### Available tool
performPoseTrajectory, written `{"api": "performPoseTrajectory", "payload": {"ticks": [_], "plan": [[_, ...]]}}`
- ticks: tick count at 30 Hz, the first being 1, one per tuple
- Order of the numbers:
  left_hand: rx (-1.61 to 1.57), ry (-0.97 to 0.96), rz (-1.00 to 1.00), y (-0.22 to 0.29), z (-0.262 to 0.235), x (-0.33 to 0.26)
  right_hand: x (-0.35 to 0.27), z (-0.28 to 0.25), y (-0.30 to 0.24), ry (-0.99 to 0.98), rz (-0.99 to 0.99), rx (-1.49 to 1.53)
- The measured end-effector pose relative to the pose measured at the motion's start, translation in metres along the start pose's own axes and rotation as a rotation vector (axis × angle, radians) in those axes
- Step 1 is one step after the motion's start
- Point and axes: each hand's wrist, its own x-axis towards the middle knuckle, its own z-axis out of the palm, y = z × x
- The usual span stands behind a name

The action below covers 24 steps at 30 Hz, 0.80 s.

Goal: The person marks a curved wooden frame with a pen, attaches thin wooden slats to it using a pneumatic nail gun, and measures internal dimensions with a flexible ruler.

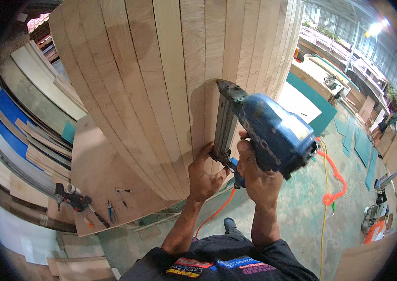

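At the wood-plank panel [170, 51], centre: blue pneumatic nailer [280, 129], right hand [257, 180] wrapped round its handle, left hand [204, 178] holding its magazine [227, 122] low down. Left, on brown board [93, 157]: cordless drill [74, 200], pliers [112, 213]. Right: orange coiled hose [338, 180], teal strips [362, 146] farther.

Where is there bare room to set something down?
On the brown board above the drill, between stacked boards and the slatted panel; also the floor between right forearm and yellow cable. The brown board's lower end is crowded: drill, pliers, dark-handled tool.
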Motion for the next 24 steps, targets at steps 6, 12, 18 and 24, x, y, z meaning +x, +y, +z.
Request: {"api": "performPoseTrajectory", "payload": {"ticks": [6,12,18,24], "plan": [[-0.002,-0.014,-0.008,0.006,-0.002,0.003,-0.001,0.000,-0.001,-0.041,-0.050,-0.089],[-0.078,0.034,0.032,0.006,-0.004,0.003,-0.003,0.002,-0.010,-0.056,0.031,-0.007],[-0.027,0.082,0.008,0.009,-0.013,-0.004,-0.004,0.012,-0.013,-0.064,0.015,0.051],[-0.026,0.071,0.018,0.009,-0.020,-0.007,-0.007,0.017,-0.019,-0.012,0.081,0.063]]}}
